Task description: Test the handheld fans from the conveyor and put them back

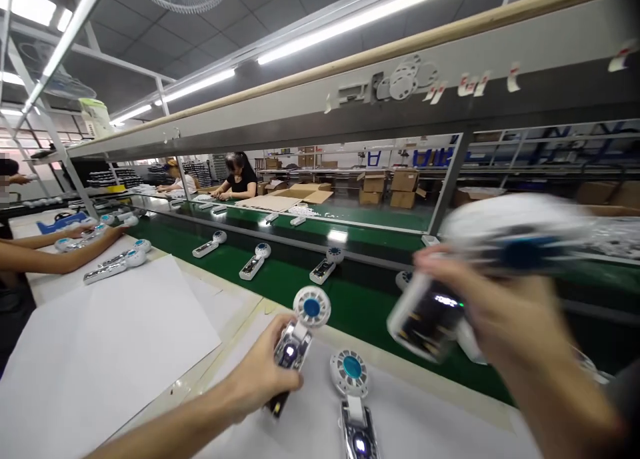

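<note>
My left hand is closed around the body of a small handheld fan with a white round head, a blue centre and a lit display. Over the green conveyor, my right hand grips another handheld fan; its dark face carries a glowing readout. A white, blue-centred round part above that hand is smeared by motion, and I cannot tell if it belongs to the same fan. Between my hands, a similar fan lies on the white work surface, its display lit.
Several fans, one here, lie along the green conveyor belt. White sheets cover the bench at left, where a co-worker's arms handle fans. Another person sits across the line. An overhead shelf spans the belt.
</note>
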`<state>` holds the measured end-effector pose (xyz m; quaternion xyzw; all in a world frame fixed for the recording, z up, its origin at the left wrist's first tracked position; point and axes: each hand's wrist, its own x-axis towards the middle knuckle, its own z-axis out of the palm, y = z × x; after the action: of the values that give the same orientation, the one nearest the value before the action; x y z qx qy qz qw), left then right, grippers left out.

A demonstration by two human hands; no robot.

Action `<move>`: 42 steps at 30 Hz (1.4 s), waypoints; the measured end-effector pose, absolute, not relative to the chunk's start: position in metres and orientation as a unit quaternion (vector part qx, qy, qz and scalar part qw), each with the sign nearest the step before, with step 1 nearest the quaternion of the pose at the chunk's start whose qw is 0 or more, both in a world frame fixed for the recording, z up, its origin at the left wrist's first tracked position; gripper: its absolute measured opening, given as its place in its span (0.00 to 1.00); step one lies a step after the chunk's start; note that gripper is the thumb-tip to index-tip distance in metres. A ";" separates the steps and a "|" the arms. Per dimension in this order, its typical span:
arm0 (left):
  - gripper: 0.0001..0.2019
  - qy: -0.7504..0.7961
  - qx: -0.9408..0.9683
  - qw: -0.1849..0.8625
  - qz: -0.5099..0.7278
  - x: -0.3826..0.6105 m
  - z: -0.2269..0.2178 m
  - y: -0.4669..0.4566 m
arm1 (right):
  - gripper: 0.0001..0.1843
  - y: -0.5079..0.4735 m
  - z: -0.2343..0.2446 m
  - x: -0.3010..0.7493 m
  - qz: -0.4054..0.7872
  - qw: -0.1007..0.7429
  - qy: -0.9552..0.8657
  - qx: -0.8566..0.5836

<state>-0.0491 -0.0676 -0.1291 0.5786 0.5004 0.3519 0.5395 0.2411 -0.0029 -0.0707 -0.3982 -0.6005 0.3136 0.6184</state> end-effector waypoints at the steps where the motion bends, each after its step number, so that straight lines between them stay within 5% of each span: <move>1: 0.32 0.523 0.568 0.536 0.341 -0.054 -0.142 -0.077 | 0.16 0.006 -0.079 0.234 0.293 0.591 -0.592 -0.463; 6: 0.38 0.602 0.554 0.461 0.343 -0.059 -0.189 -0.104 | 0.15 0.070 -0.137 0.200 0.244 0.413 -0.565 -0.671; 12: 0.31 0.634 0.635 0.297 0.325 -0.059 -0.212 -0.120 | 0.16 0.098 -0.173 0.198 0.145 0.260 -0.603 -0.740; 17: 0.28 0.647 0.665 0.258 0.270 -0.082 -0.177 -0.071 | 0.17 0.096 -0.157 0.237 0.073 0.184 -0.599 -0.776; 23: 0.24 0.675 0.692 0.171 0.191 -0.044 -0.134 0.117 | 0.17 0.085 -0.157 0.249 0.026 0.090 -0.571 -0.815; 28: 0.20 0.712 0.634 0.242 0.181 0.000 -0.146 0.201 | 0.13 0.074 -0.173 0.214 -0.008 0.086 -0.606 -0.791; 33: 0.19 0.708 0.560 0.385 0.191 -0.012 -0.154 0.210 | 0.21 0.073 -0.186 0.197 0.040 0.115 -0.588 -0.800; 37: 0.17 0.650 0.511 0.493 0.271 -0.025 -0.149 0.192 | 0.24 0.080 -0.187 0.202 0.142 0.161 -0.560 -0.800; 42: 0.15 0.504 0.472 0.581 0.430 -0.021 -0.112 0.146 | 0.11 0.088 -0.175 0.217 0.353 0.235 -0.530 -0.735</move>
<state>-0.0212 0.1463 -0.1115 0.4722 0.5042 0.4302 0.5812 0.2168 0.0876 -0.1752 -0.7346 -0.5296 0.3527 0.2354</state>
